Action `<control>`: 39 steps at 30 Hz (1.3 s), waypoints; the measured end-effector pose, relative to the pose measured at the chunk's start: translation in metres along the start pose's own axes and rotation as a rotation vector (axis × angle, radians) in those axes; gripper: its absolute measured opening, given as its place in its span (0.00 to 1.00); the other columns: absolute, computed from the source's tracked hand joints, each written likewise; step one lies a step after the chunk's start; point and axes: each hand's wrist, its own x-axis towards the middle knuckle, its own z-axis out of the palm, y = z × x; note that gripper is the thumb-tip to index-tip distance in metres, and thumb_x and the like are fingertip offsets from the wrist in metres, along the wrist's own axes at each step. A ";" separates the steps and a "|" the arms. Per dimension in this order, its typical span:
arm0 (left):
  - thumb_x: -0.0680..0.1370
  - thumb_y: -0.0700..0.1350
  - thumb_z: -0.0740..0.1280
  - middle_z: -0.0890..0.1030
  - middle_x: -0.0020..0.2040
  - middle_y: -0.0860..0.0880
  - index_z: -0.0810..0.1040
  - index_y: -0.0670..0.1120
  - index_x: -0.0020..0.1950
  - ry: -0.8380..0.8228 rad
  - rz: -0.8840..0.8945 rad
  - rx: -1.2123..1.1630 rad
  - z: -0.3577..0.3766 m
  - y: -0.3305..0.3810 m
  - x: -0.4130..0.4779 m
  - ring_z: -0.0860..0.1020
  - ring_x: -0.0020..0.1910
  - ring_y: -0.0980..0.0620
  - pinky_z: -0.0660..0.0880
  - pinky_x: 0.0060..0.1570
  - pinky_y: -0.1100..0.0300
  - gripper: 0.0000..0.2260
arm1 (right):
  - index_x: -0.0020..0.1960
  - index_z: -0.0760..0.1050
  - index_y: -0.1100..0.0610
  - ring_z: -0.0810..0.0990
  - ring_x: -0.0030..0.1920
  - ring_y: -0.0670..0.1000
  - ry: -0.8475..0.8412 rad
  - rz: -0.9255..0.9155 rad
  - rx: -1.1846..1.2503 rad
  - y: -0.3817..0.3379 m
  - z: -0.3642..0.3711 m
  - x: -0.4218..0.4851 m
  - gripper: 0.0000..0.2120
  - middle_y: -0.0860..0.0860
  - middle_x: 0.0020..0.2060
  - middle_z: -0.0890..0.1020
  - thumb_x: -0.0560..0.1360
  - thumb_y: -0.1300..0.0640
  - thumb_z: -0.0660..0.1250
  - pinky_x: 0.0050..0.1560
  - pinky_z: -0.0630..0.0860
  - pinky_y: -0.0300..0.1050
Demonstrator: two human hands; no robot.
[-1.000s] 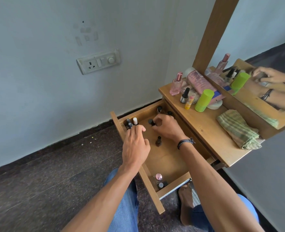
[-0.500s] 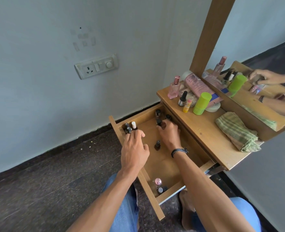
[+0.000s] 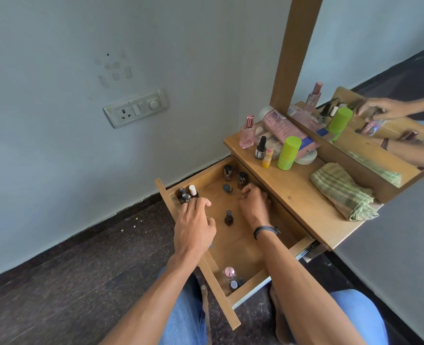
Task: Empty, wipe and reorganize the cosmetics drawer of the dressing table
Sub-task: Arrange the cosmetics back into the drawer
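Standing upright, cap up: nail polish bottle (image 3: 228,218).

No legible txt or labels.

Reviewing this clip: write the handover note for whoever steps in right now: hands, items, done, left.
Left hand: fingers over the bottle cluster in a corner of the drawer; grip unclear.
Right hand: curled beside two dark bottles at the far end; contents hidden.
Drawer open: one bottle stands mid-floor, a pink-capped bottle at the near end.
Cloth lies folded on the tabletop near the green container.
Done: unclear whether wiped. Left: probably group stray bottles, return tabletop items, close.
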 end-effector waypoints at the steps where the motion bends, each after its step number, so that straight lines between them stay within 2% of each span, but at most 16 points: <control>1: 0.75 0.40 0.67 0.79 0.58 0.52 0.73 0.50 0.62 -0.018 -0.002 -0.012 -0.001 0.001 0.002 0.73 0.55 0.53 0.76 0.47 0.59 0.16 | 0.48 0.72 0.49 0.74 0.51 0.54 -0.006 -0.001 0.001 0.001 -0.001 0.000 0.05 0.52 0.50 0.77 0.76 0.57 0.66 0.49 0.64 0.48; 4: 0.81 0.43 0.64 0.76 0.65 0.53 0.72 0.52 0.67 -0.069 -0.010 -0.074 0.000 0.007 0.015 0.73 0.62 0.55 0.73 0.44 0.65 0.15 | 0.48 0.71 0.48 0.75 0.50 0.54 -0.032 -0.009 0.005 0.000 -0.002 0.000 0.06 0.51 0.49 0.77 0.74 0.56 0.65 0.52 0.71 0.50; 6: 0.82 0.45 0.63 0.74 0.68 0.54 0.71 0.52 0.69 -0.080 -0.015 -0.119 -0.001 0.014 0.029 0.72 0.67 0.55 0.68 0.47 0.69 0.15 | 0.48 0.70 0.48 0.76 0.48 0.54 -0.042 -0.029 -0.003 -0.001 -0.002 -0.001 0.06 0.51 0.47 0.78 0.73 0.56 0.64 0.52 0.73 0.50; 8: 0.83 0.45 0.63 0.74 0.69 0.53 0.71 0.51 0.71 -0.078 -0.017 -0.144 0.000 0.024 0.046 0.71 0.68 0.54 0.67 0.52 0.66 0.16 | 0.49 0.71 0.48 0.76 0.49 0.54 -0.049 -0.046 -0.019 -0.001 -0.003 -0.002 0.06 0.51 0.47 0.78 0.74 0.56 0.65 0.50 0.71 0.50; 11: 0.82 0.47 0.65 0.73 0.71 0.50 0.71 0.49 0.72 -0.133 -0.045 -0.153 0.007 0.037 0.070 0.74 0.67 0.50 0.70 0.52 0.60 0.18 | 0.50 0.70 0.49 0.74 0.48 0.54 -0.041 -0.073 -0.045 0.000 -0.004 -0.004 0.05 0.52 0.48 0.77 0.76 0.57 0.65 0.47 0.66 0.49; 15: 0.80 0.51 0.69 0.74 0.70 0.48 0.72 0.49 0.72 -0.211 -0.081 -0.110 0.026 0.042 0.086 0.77 0.64 0.45 0.75 0.56 0.52 0.21 | 0.51 0.70 0.52 0.78 0.47 0.58 0.029 -0.117 -0.119 -0.003 -0.007 -0.007 0.03 0.54 0.46 0.78 0.79 0.58 0.63 0.45 0.72 0.50; 18: 0.79 0.47 0.70 0.77 0.68 0.47 0.75 0.49 0.69 -0.209 -0.064 -0.055 0.035 0.041 0.090 0.78 0.63 0.44 0.76 0.58 0.51 0.18 | 0.52 0.70 0.53 0.80 0.44 0.60 0.100 -0.188 -0.173 -0.005 -0.007 -0.009 0.04 0.54 0.42 0.80 0.79 0.57 0.64 0.38 0.70 0.47; 21: 0.79 0.41 0.69 0.78 0.66 0.46 0.79 0.48 0.66 -0.181 -0.060 -0.047 0.039 0.042 0.093 0.79 0.61 0.42 0.77 0.59 0.49 0.15 | 0.61 0.68 0.52 0.83 0.43 0.61 0.155 -0.258 -0.203 -0.007 -0.005 -0.008 0.12 0.54 0.41 0.83 0.78 0.61 0.62 0.34 0.70 0.47; 23: 0.79 0.40 0.69 0.79 0.65 0.46 0.80 0.48 0.65 -0.145 -0.051 -0.060 0.041 0.041 0.097 0.79 0.61 0.42 0.77 0.60 0.49 0.15 | 0.69 0.65 0.50 0.84 0.43 0.62 0.186 -0.296 -0.234 -0.007 -0.002 -0.006 0.19 0.56 0.45 0.85 0.79 0.61 0.60 0.33 0.74 0.49; 25: 0.79 0.40 0.69 0.80 0.64 0.46 0.80 0.48 0.64 -0.106 -0.046 -0.087 0.042 0.040 0.101 0.80 0.60 0.42 0.77 0.59 0.49 0.14 | 0.74 0.62 0.49 0.84 0.42 0.61 0.215 -0.339 -0.280 -0.006 -0.001 -0.004 0.25 0.56 0.47 0.85 0.80 0.62 0.59 0.32 0.73 0.48; 28: 0.78 0.40 0.69 0.81 0.62 0.47 0.79 0.48 0.64 -0.080 -0.026 -0.126 0.044 0.040 0.106 0.81 0.59 0.43 0.79 0.59 0.49 0.15 | 0.79 0.60 0.47 0.84 0.50 0.62 0.192 -0.352 -0.358 -0.005 -0.002 -0.001 0.28 0.58 0.58 0.83 0.82 0.62 0.59 0.36 0.76 0.50; 31: 0.78 0.41 0.70 0.82 0.60 0.46 0.79 0.48 0.64 -0.071 0.024 -0.129 0.046 0.041 0.109 0.81 0.58 0.44 0.79 0.57 0.49 0.14 | 0.79 0.62 0.48 0.82 0.57 0.63 0.183 -0.342 -0.374 -0.006 -0.003 0.000 0.25 0.58 0.63 0.81 0.83 0.60 0.58 0.43 0.79 0.54; 35: 0.78 0.44 0.71 0.83 0.59 0.45 0.79 0.46 0.64 -0.025 0.062 -0.121 0.050 0.044 0.112 0.82 0.57 0.43 0.80 0.56 0.47 0.14 | 0.73 0.66 0.49 0.84 0.51 0.62 0.193 -0.320 -0.369 -0.008 -0.002 -0.003 0.20 0.56 0.58 0.82 0.83 0.60 0.56 0.38 0.77 0.52; 39: 0.78 0.43 0.70 0.82 0.58 0.43 0.79 0.44 0.62 -0.008 0.147 -0.041 0.050 0.051 0.121 0.82 0.54 0.40 0.80 0.51 0.45 0.13 | 0.70 0.70 0.51 0.84 0.50 0.62 0.229 -0.296 -0.359 -0.010 -0.004 -0.008 0.16 0.55 0.58 0.82 0.84 0.60 0.58 0.37 0.76 0.51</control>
